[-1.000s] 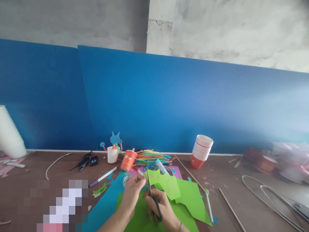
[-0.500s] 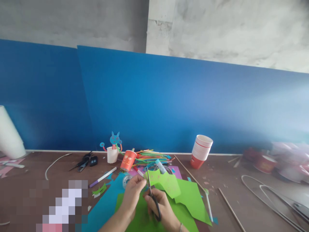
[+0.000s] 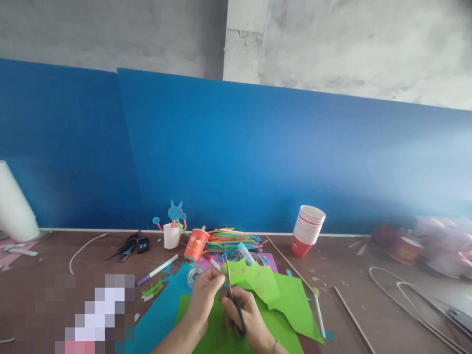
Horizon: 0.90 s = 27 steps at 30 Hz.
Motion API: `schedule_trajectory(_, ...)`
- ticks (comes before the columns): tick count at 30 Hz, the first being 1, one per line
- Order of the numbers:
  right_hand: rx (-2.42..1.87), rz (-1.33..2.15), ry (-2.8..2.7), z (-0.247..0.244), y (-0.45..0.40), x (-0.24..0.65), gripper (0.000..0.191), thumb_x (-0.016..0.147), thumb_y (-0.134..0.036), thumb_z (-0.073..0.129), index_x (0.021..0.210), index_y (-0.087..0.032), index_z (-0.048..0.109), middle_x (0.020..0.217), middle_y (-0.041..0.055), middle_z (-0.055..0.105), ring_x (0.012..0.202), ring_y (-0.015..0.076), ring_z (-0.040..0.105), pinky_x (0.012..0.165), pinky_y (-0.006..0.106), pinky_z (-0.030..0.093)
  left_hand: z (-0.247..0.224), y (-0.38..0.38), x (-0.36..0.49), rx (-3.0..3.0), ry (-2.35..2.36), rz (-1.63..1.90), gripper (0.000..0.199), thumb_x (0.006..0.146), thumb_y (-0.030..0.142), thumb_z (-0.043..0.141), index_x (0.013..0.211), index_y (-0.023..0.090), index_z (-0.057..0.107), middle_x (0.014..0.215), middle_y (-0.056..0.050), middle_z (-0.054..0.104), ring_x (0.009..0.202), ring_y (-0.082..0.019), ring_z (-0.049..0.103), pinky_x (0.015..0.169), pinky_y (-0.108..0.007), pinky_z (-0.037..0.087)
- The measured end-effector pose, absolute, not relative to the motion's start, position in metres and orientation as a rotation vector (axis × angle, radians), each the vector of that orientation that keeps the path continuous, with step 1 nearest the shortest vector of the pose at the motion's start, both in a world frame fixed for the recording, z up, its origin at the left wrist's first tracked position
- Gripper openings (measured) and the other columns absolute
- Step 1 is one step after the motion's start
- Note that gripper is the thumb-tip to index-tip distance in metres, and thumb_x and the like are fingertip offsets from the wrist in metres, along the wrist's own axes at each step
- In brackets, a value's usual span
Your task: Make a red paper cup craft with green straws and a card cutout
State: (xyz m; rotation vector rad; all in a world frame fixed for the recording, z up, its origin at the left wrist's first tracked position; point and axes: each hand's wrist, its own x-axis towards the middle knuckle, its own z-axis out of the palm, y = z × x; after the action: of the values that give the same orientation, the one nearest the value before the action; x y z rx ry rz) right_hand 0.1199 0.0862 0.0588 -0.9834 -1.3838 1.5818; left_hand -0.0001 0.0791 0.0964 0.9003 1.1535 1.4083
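Black-handled scissors [image 3: 239, 314] are in my right hand [image 3: 245, 312], fingers through the handles and blades pointing up. Left of the blades, my left hand [image 3: 206, 292] is closed with thumb and forefinger pinched; whatever is between the fingertips is too small to make out. Both hands are over a green sheet [image 3: 273, 329]. A light green piece with a jagged edge [image 3: 254, 280] lies just beyond the scissors, on another green sheet [image 3: 295, 300]. A blue sheet [image 3: 158, 314] shows at the left, with a tape roll [image 3: 192, 277] near my left hand.
Behind the hands stand a white cup with a blue paper figure [image 3: 171, 237], a red cup [image 3: 196, 245], colourful sticks [image 3: 228, 241] and a glue stick [image 3: 246, 254]. Stacked cups [image 3: 308, 231] are right of them. A marker [image 3: 157, 270] and black scissors [image 3: 129, 246] lie left; cables [image 3: 401, 300] lie right.
The light green piece has shifted slightly to the right. My hands and the scissors are in nearly the same place.
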Motion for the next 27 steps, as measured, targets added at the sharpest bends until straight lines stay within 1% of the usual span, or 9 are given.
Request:
schedule_trajectory(6, -1.032, 1.582, -1.388, 0.059, 0.088, 0.120, 0.053, 0.057, -0.063, 0.075, 0.070, -0.014, 0.059, 0.036, -0.0083, 0.044, 0.028, 0.0052, 0.037, 0.028, 0.016, 0.028, 0.099, 0.081, -0.003, 0.913, 1.146, 1.410, 0.023, 0.066, 0.033, 0.061, 0.056, 0.020, 0.046, 0.054, 0.007, 0.042, 0.057, -0.012, 0.038, 0.060, -0.025, 0.032)
schedule_trajectory(11, -1.024, 1.578, -1.421, 0.062, 0.088, 0.122, 0.051, 0.060, -0.061, 0.075, 0.069, -0.012, 0.063, 0.036, -0.0069, 0.046, 0.029, 0.0054, 0.039, 0.029, 0.016, 0.027, 0.099, 0.081, -0.005, 0.885, 1.122, 1.394, 0.022, 0.065, 0.034, 0.062, 0.058, 0.020, 0.047, 0.055, 0.007, 0.045, 0.057, -0.012, 0.041, 0.060, -0.025, 0.034)
schedule_trajectory(16, -1.046, 1.580, -1.428, 0.065, 0.088, 0.121, 0.050, 0.060, -0.061, 0.074, 0.064, -0.012, 0.063, 0.035, -0.0067, 0.045, 0.028, 0.0048, 0.037, 0.028, 0.016, 0.024, 0.097, 0.083, -0.007, 0.873, 1.084, 1.391, 0.023, 0.064, 0.033, 0.064, 0.057, 0.020, 0.046, 0.054, 0.006, 0.045, 0.056, -0.012, 0.040, 0.059, -0.026, 0.034)
schedule_trajectory(19, -1.052, 1.585, -1.412, 0.066, 0.088, 0.121, 0.049, 0.060, -0.060, 0.075, 0.064, -0.013, 0.063, 0.035, -0.0067, 0.046, 0.027, 0.0050, 0.037, 0.028, 0.016, 0.025, 0.098, 0.084, -0.008, 0.904, 1.101, 1.393, 0.024, 0.064, 0.034, 0.063, 0.056, 0.020, 0.045, 0.054, 0.006, 0.044, 0.057, -0.012, 0.039, 0.061, -0.026, 0.033)
schedule_trajectory(24, -1.053, 1.624, -1.406, 0.065, 0.089, 0.122, 0.049, 0.059, -0.060, 0.076, 0.066, -0.013, 0.063, 0.035, -0.0064, 0.048, 0.027, 0.0049, 0.038, 0.027, 0.015, 0.022, 0.097, 0.086, -0.009, 0.949, 1.126, 1.388, 0.022, 0.065, 0.031, 0.060, 0.055, 0.020, 0.044, 0.053, 0.007, 0.040, 0.055, -0.011, 0.034, 0.059, -0.025, 0.029)
schedule_trajectory(27, -1.042, 1.660, -1.397, 0.064, 0.089, 0.123, 0.050, 0.061, -0.061, 0.074, 0.067, -0.013, 0.061, 0.035, -0.0061, 0.049, 0.026, 0.0043, 0.039, 0.027, 0.014, 0.021, 0.097, 0.087, -0.011, 0.967, 1.108, 1.362, 0.021, 0.066, 0.030, 0.060, 0.055, 0.021, 0.045, 0.053, 0.007, 0.041, 0.055, -0.011, 0.035, 0.059, -0.025, 0.030)
